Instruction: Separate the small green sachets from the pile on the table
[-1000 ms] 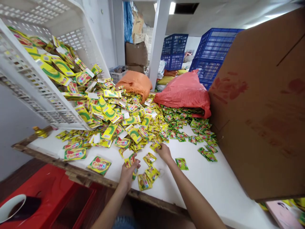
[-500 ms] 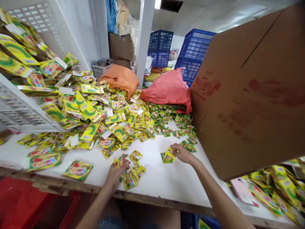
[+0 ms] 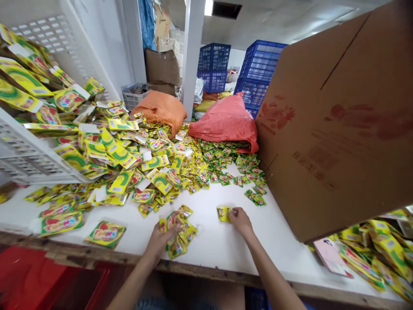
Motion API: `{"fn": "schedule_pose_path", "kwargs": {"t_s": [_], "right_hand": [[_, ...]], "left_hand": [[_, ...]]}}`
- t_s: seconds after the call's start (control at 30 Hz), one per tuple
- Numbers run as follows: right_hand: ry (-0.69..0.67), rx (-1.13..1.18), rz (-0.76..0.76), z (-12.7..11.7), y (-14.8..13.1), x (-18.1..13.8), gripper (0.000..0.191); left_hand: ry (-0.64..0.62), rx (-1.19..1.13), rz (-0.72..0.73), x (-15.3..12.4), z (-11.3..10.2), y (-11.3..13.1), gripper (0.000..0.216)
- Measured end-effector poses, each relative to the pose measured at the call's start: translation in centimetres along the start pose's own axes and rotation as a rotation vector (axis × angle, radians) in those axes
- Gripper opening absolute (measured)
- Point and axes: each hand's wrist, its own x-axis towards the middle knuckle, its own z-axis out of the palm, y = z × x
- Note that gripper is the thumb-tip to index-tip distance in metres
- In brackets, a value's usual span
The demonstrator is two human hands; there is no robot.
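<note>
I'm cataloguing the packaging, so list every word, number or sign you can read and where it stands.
"T...NS", middle letters unclear: the flat carton near the table's front edge.
Too blurred to read: red print on the large cardboard box.
Too small or blurred: print on the held carton in the left hand and the yellow sachet at the right hand.

it's a w/shop: stacked blue crates [image 3: 265,60], lg cardbd box [image 3: 325,142], pkts [image 3: 158,181] heaped on table [image 3: 211,245].
</note>
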Motion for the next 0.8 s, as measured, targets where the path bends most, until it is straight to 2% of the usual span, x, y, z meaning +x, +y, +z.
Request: {"fn": "schedule_pose_path", "kwargs": {"t_s": [0.13, 0.23, 0.43, 0.57, 0.63, 0.8], "right_hand": [[0.037, 0.006, 0.029, 0.7, -1.2, -0.3, 0.039], [0.002, 0.077, -0.011, 0.8, -2.4, -0.8, 0.038], [-0.182, 0.412, -0.304, -0.4, -5.8, -4.9, 0.035], [-0.143, 0.72, -0.509, -0.3, -8.3, -8.5, 0.024], [-0.134, 0.656, -0.564, -0.2, -8.8, -9.5, 0.017], [-0.116, 0.273, -0.74, -1.3, -8.5, -9.9, 0.013]], "left_hand": [[-0.123, 0.019, -0.042, -0.2, 2.1, -0.4, 0.034], [-0.235, 0.009, -0.086, -0.4, 3.5, -1.2, 0.038], [-0.423, -0.059, -0.264, -1.0, 4.1, -2.3, 0.04], [-0.512, -0.061, -0.311, -1.2, 3.9, -2.4, 0.038], [-0.523, -0.062, -0.311, -1.3, 3.8, -2.4, 0.039], [-0.519, -0.047, -0.261, -1.6, 3.7, -2.4, 0.042]]}}
